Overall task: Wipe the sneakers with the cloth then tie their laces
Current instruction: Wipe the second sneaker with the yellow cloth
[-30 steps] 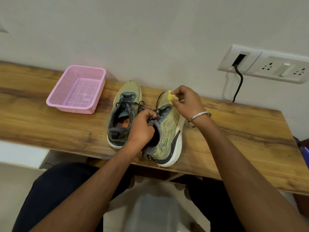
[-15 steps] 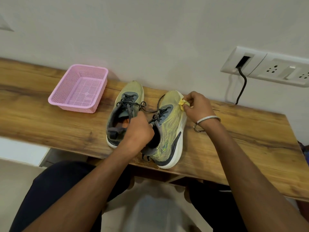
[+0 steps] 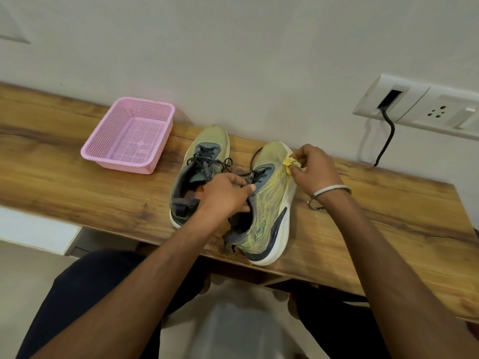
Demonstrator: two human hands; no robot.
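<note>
Two hands [image 3: 225, 194] [image 3: 312, 168] on right sneaker [image 3: 269, 203]

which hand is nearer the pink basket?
Left. The left hand grips the right sneaker's collar, a sneaker away from the pink basket; the right hand holds the cloth farther right.

head cam | looks fwd+down, close over wooden shelf [image 3: 77, 182] | faces wall [image 3: 233, 60]

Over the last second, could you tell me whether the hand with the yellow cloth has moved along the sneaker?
Yes. The right hand carried the cloth from the right sneaker's tongue area outward to its outer edge, towards the wall socket.
</note>
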